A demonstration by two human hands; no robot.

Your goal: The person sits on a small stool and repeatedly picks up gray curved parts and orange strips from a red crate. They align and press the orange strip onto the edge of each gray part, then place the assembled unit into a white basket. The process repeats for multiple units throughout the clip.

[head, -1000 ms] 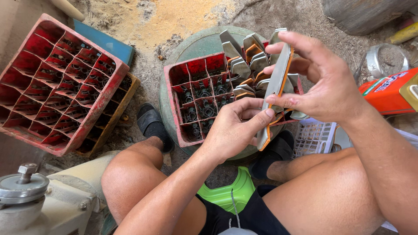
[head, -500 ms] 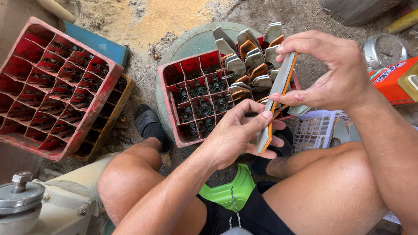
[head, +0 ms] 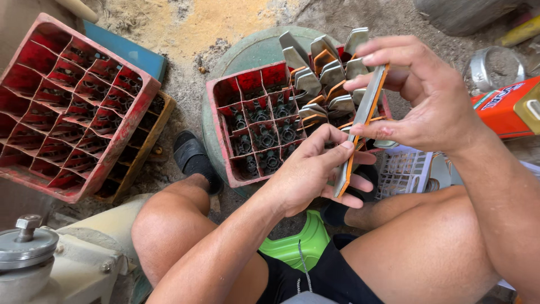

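Both hands hold one long flat grey tool with an orange edge [head: 360,126], seen edge-on and tilted. My right hand [head: 419,101] pinches its upper end. My left hand [head: 318,171] grips its lower end from below. Just behind them a red divided crate [head: 225,101] rests on a round green base [head: 247,50]. Several similar grey and orange tools [head: 320,73] stand upright in its right compartments; dark bottle tops fill the left ones.
An empty red crate [head: 73,107] lies tilted at the left on a wooden box and a blue board. A white lattice basket [head: 402,171], an orange container [head: 506,110], a grey machine [head: 34,259], a black sandal [head: 194,157] and a green stool [head: 295,245] surround my bare knees.
The view has shifted slightly; the tool stays in both hands, with the right hand's fingers re-placed along its upper end and the left hand holding on below.
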